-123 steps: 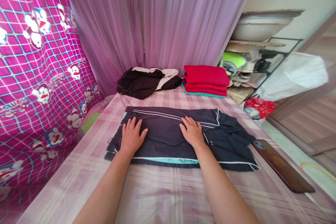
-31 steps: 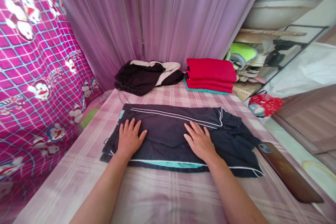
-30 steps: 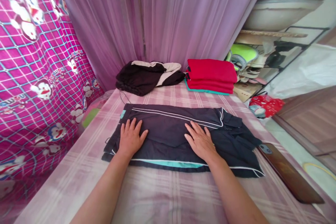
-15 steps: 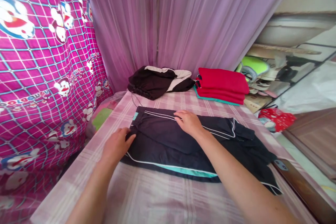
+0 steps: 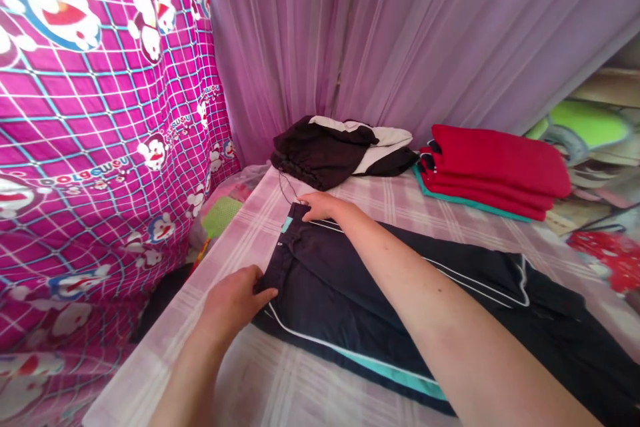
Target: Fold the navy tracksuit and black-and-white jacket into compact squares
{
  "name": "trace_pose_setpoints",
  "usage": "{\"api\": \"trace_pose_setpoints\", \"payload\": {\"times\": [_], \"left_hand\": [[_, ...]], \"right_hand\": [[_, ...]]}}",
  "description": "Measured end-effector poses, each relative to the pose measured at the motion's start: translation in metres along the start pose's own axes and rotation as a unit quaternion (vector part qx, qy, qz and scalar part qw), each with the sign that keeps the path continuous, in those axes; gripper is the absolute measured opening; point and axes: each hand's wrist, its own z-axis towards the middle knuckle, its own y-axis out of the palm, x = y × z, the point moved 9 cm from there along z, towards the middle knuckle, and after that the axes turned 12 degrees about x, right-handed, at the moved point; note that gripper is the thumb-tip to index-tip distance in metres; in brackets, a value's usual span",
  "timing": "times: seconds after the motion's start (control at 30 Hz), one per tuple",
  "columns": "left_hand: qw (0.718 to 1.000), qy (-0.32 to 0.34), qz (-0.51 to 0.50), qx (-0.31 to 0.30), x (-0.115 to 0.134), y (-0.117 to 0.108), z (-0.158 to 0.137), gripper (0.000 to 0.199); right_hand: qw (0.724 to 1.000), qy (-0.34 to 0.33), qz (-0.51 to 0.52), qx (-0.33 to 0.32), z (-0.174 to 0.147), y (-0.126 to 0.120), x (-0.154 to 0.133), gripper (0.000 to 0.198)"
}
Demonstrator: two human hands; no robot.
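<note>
Dark pants [image 5: 340, 273] with white piping and a teal lining lie lengthwise on the checked cloth, their waistband toward the left. My left hand [image 5: 240, 297] grips the near end of the waistband, thumb on top and fingers curled at its edge. At the far corner of the waistband, my right hand [image 5: 317, 205] pinches the fabric. A thin dark cord [image 5: 286, 187] runs past the fingers of that hand. My right forearm crosses over the pants and hides part of them.
Behind the pants lies a bundled black and white garment [image 5: 325, 150]. A stack of folded red clothes [image 5: 495, 163] with teal fabric beneath is at the back right. A pink patterned curtain [image 5: 125, 127] hangs left, and a purple curtain [image 5: 400, 33] hangs at the back.
My right hand has moved left from the middle of the pants to the far waistband corner. The left hand keeps to the near waistband. The view has shifted rightward in the frame and closer.
</note>
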Motion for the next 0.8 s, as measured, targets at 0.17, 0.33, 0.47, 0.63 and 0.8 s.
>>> {"api": "trace_pose_setpoints", "payload": {"times": [0.17, 0.33, 0.47, 0.63, 0.8], "left_hand": [[0.999, 0.005, 0.051, -0.010, 0.009, -0.003, -0.005, 0.032], [0.996, 0.007, 0.077, -0.035, 0.012, -0.003, -0.008, 0.031], [0.999, 0.015, 0.046, -0.017, 0.012, -0.003, -0.005, 0.026], [0.989, -0.021, -0.133, 0.058, 0.011, -0.019, -0.005, 0.031], [0.943, 0.024, -0.315, 0.102, 0.050, -0.054, -0.021, 0.056]], "right_hand": [[1.000, 0.001, -0.017, -0.016, 0.005, 0.000, -0.002, 0.064], [0.996, -0.009, -0.077, 0.044, -0.012, -0.018, -0.016, 0.035], [0.990, -0.022, -0.070, 0.119, -0.034, -0.042, -0.020, 0.025], [0.985, -0.027, -0.003, 0.170, -0.054, -0.065, -0.004, 0.016], [0.968, -0.034, 0.061, 0.241, -0.083, -0.104, 0.021, 0.029]]}}
